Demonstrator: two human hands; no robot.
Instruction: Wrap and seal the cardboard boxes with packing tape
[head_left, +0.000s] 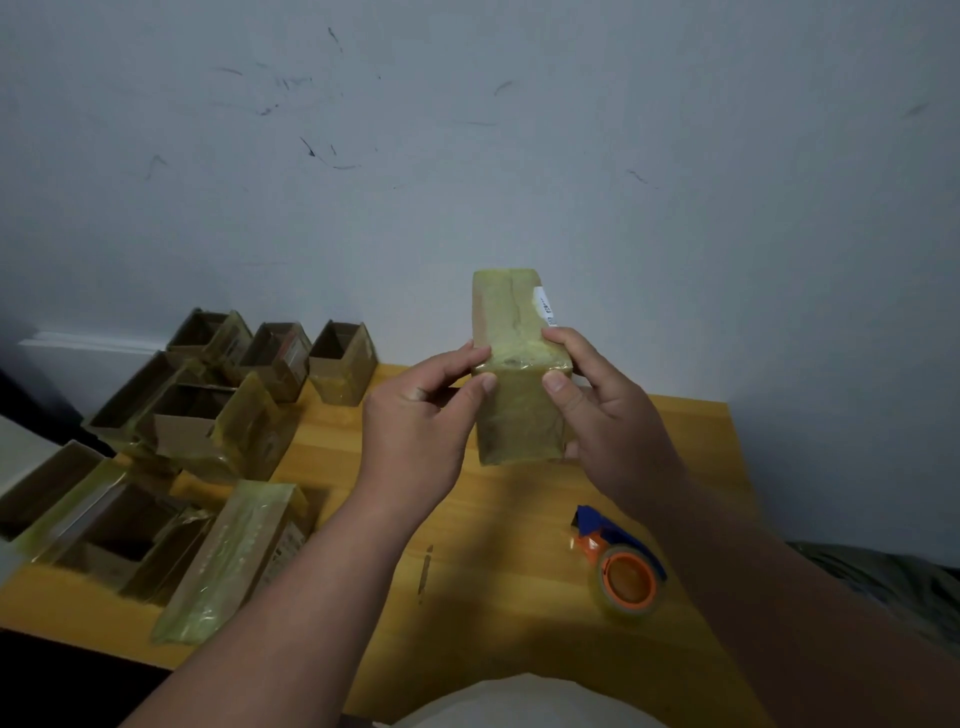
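I hold a small tape-wrapped cardboard box up above the wooden table, its glossy yellowish face toward me and a white label near its top right. My left hand pinches the box's left edge between thumb and fingertips. My right hand grips its right side, thumb on the front face and fingers curled round the back. A tape dispenser with an orange core, a clear roll and a blue handle lies on the table, below my right hand.
Several open cardboard boxes with taped flaps crowd the table's left half. A closed, tape-wrapped box lies flat near the front left. A scuffed grey wall rises right behind the table.
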